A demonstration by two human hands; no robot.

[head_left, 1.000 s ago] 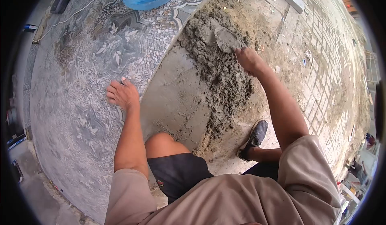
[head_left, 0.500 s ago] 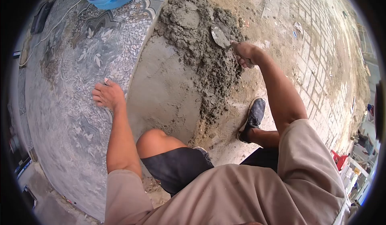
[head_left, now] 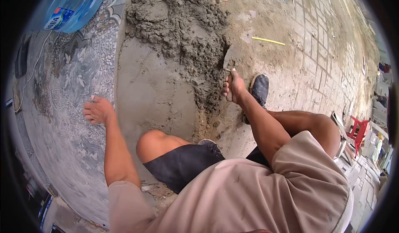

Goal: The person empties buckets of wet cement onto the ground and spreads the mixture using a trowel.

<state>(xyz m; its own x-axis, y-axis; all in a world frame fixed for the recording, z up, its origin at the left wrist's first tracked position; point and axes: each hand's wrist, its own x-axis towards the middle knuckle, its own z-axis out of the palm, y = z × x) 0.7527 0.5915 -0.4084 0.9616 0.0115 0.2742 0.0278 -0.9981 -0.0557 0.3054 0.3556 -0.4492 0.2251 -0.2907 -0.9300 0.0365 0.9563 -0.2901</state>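
Observation:
My right hand is closed around the handle of a trowel. Its blade is tilted nearly edge-on at the right side of a heap of wet grey mortar. To the left of the heap lies a smoothed patch of mortar, bordered by the raised edge of patterned tiles. On those tiles rests my left hand, fingers loosely bent, holding nothing.
A large blue water bottle stands on the tiles at the upper left. A thin yellow strip lies on the sandy ground. Paving blocks stretch along the right, with a red plastic chair farther over. My shoe is beside my right hand.
My right hand has drawn the trowel nearer to me along the heap's right side, and the blade has turned edge-on. The view has shifted; my left hand stays on the tiles.

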